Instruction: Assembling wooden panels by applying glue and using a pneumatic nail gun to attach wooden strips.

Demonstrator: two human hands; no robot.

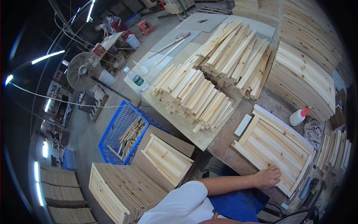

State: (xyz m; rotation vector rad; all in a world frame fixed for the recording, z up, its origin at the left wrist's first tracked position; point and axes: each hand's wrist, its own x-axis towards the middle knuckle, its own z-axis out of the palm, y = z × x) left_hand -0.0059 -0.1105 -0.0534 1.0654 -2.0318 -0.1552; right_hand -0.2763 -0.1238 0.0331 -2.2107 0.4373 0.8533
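Pale pine everywhere: a slatted wooden panel (274, 145) lying flat on the brown counter (227, 140), framed on its sides and filled with lengthwise boards. One hand (266, 177) resting on the panel's near edge, palm down, fingers spread loosely and flat against the wood, gripping nothing; forearm reaching in across a blue apron and a white sleeve. Which of the two hands it is cannot be told with certainty, though the arm comes across from the left side of the body. No other hand in view.

Just beyond the panel's far corner, a white glue bottle (298, 117) with a red tip, lying tilted on the counter. Beside the panel's left end, a small white block (243, 124), apart from the frame. Further back, on a lighter board sheet, two heaps of short wooden slats (197, 95) stacked in overlapping rows. To the right, a tall stack of finished panels (304, 80) standing on edge, with more slats piled near the counter's right end.

Down on the floor to the left, a blue wire crate (113, 136) holding loose offcuts, a single finished panel (167, 157) lying on a brown sheet, and next to it a long row of panels (123, 190) leaning together. In the distance, a round floor fan (82, 70) and a plastic water bottle (137, 80) at the far counter edge.
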